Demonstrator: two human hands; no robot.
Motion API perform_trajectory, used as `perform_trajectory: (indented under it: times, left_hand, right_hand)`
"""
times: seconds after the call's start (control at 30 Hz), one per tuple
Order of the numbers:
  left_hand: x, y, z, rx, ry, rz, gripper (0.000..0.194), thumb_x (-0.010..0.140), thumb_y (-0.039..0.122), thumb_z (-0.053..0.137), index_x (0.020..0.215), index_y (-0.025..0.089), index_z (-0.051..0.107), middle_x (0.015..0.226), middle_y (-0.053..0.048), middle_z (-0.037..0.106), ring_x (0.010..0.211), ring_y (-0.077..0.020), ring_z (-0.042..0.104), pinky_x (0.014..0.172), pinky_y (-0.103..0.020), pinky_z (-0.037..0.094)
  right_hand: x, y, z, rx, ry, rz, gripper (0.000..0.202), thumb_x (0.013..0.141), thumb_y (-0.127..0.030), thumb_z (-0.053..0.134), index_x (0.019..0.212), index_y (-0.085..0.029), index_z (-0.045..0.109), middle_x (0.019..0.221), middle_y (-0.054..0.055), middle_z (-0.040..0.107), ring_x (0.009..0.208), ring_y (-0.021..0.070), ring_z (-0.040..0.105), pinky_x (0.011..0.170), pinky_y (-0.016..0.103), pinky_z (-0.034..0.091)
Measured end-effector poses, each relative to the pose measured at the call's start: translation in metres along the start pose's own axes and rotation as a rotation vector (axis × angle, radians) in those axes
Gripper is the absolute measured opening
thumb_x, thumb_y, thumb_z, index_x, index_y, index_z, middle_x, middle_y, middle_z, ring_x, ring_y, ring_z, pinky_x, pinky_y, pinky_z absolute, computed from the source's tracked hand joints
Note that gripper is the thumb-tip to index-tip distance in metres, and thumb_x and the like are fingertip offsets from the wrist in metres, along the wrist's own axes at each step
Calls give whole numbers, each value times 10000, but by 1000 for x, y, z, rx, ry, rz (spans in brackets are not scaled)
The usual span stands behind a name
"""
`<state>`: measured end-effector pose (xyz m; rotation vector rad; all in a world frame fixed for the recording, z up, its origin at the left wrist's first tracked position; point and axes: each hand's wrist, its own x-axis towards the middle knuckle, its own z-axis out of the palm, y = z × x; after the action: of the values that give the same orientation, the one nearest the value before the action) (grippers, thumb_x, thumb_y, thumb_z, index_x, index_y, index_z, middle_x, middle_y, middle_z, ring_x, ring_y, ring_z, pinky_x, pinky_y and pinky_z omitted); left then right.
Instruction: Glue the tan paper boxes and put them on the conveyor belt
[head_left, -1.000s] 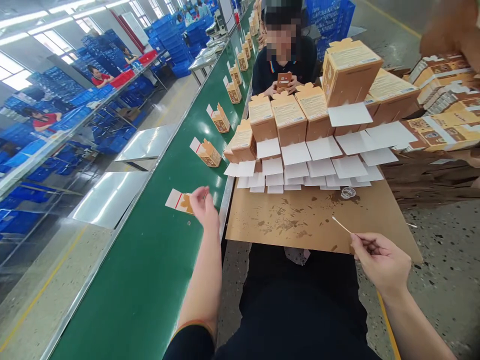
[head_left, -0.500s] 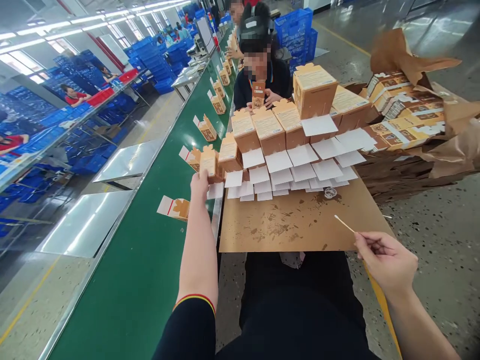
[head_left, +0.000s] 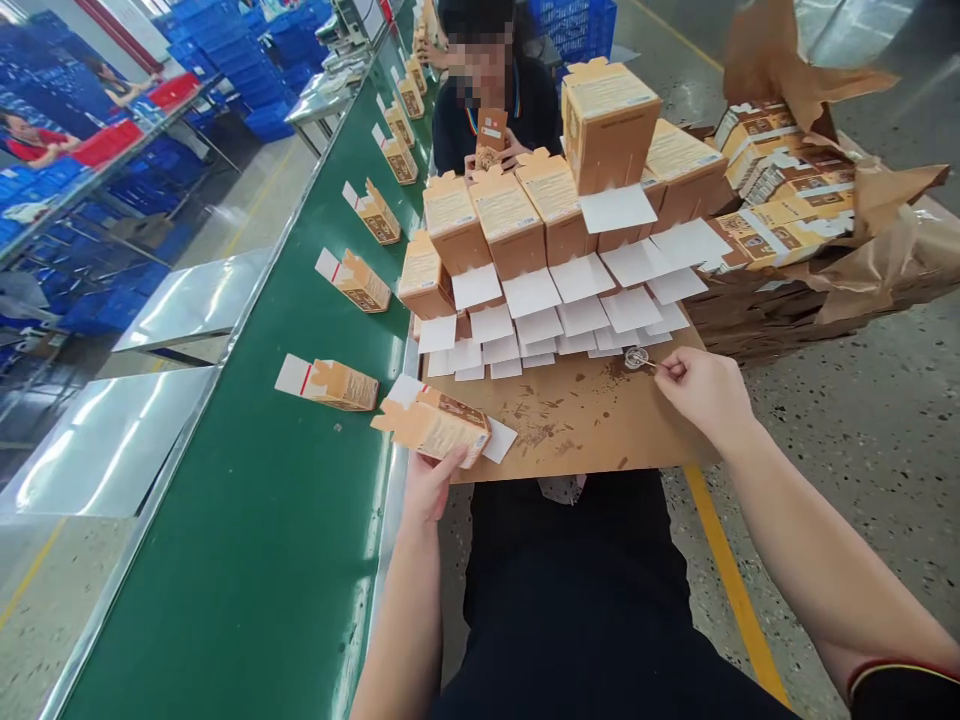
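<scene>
My left hand (head_left: 435, 482) grips a printed cardboard box (head_left: 439, 425), tilted over the near left corner of the brown board (head_left: 555, 450), with a white flap sticking out to the right. Between the fingertips of my right hand (head_left: 701, 390) is a thin cotton swab (head_left: 651, 364). Its tip reaches a small clear round dish (head_left: 636, 358) on the board. Dark wet-looking spots mark the board beside the dish. Behind, boxes (head_left: 510, 215) lie stacked in rows, their white flaps (head_left: 532, 292) hanging toward me.
To the left runs a green conveyor belt (head_left: 247, 530) carrying a line of standing boxes (head_left: 345, 385). A co-worker (head_left: 495, 110) sits beyond the stack holding a box. Bundled flat cartons (head_left: 795, 200) in torn brown paper stand at the right.
My left hand has brought a box from beside the stack toward me over the board's corner. My right hand has moved forward and left, taking the swab to the dish.
</scene>
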<state>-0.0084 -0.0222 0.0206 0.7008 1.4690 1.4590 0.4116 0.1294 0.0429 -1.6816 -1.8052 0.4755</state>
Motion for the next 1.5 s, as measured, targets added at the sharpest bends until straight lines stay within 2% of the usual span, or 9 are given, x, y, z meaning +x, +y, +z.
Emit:
perform_trajectory:
  times: [0.17, 0.33, 0.53, 0.63, 0.73, 0.9, 1.03, 1.3, 1.5]
  left_hand:
    - [10, -14, 16, 76, 11, 66, 983, 504, 436, 1146, 1360, 211, 717, 1342, -184, 823, 1296, -431, 790, 1146, -620, 633]
    - [13, -14, 21, 45, 19, 2, 895, 584, 412, 1127, 1343, 236, 688, 1420, -179, 785, 1375, -398, 755, 1208, -590, 589]
    - [12, -5, 24, 49, 28, -18, 838, 581, 432, 1127, 1259, 238, 676, 1357, -161, 803, 1315, -374, 784, 1201, -591, 588]
    - [10, -5, 26, 71, 24, -6, 846, 576, 446, 1128, 1258, 236, 675, 1337, -157, 812, 1290, -369, 794, 1176, -574, 606]
    - [9, -4, 27, 78, 17, 11, 843, 584, 450, 1125, 1262, 236, 672, 1313, -149, 818, 1271, -362, 801, 1163, -561, 613]
    - [6, -4, 30, 79, 34, 18, 864, 577, 460, 1123, 1266, 240, 650, 1306, -141, 810, 1250, -351, 801, 1149, -550, 615]
    - [-3, -7, 38, 155, 36, 71, 867, 626, 430, 1097, 1318, 243, 609, 1352, -148, 778, 1283, -345, 781, 1147, -530, 614]
    - [-25, -30, 52, 438, 193, 220, 792, 643, 394, 1051, 1248, 264, 558, 1231, -108, 749, 1179, -331, 787, 1021, -477, 655]
    - [-26, -41, 49, 533, 230, 280, 760, 663, 428, 1025, 1226, 274, 540, 1187, -97, 748, 1126, -330, 796, 963, -467, 660]
  right_hand:
    - [13, 7, -4, -43, -32, 16, 294, 892, -379, 783, 664, -255, 646, 632, 77, 694, 606, 188, 632, 613, 313, 493]
    - [-31, -8, 1, 71, 54, 27, 275, 966, -453, 776, 809, -229, 750, 726, 82, 753, 636, 178, 669, 607, 286, 564]
    - [-121, -74, 79, 434, -276, -169, 232, 1037, -371, 675, 864, -242, 757, 758, 41, 771, 631, 180, 703, 599, 308, 611]
    - [-140, -95, 113, 444, -289, -252, 232, 1025, -260, 630, 802, -248, 689, 700, 5, 701, 605, 150, 642, 617, 275, 562]
    - [-141, -99, 127, 406, -291, -311, 242, 1005, -196, 609, 770, -250, 629, 676, -11, 648, 593, 144, 603, 616, 268, 515]
    - [-130, -91, 123, 376, -267, -302, 233, 1012, -196, 603, 788, -255, 631, 683, -2, 668, 605, 157, 623, 607, 274, 526]
    - [-125, -82, 108, 419, -128, -250, 208, 1025, -239, 632, 827, -249, 695, 713, 17, 716, 604, 159, 654, 609, 274, 568]
    - [-134, -70, 79, 495, -73, -81, 277, 1047, -394, 708, 816, -248, 754, 685, 23, 731, 554, 160, 653, 550, 284, 589]
    - [-145, -68, 68, 495, -29, -92, 220, 1022, -298, 709, 813, -247, 753, 668, 2, 717, 541, 141, 635, 544, 256, 573]
